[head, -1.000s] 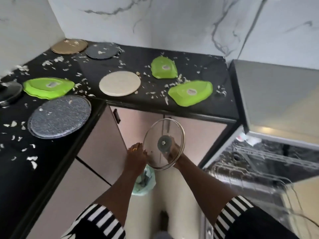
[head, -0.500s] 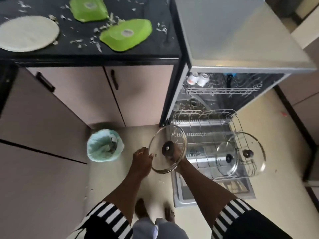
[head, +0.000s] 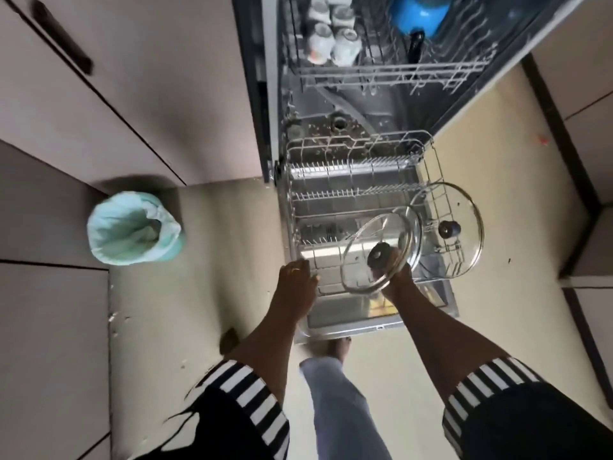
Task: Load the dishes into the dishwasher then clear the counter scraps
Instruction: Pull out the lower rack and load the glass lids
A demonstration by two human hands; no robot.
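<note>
Glass lid (head: 361, 260) held by knob in right grip (head: 396, 278); left grip (head: 295, 282) relaxed, empty, beside rack (head: 335, 194).

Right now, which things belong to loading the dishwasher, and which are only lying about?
Job: glass lid in the right hand; lower rack; large lid in that rack.
Lying about: lined bin; white cups and blue pot in the upper rack.

A black top (head: 530, 426) with black-and-white striped sleeve cuffs (head: 252, 390), pale grey trousers (head: 345, 410), and a ring (head: 295, 269) on the left hand (head: 297, 285).
</note>
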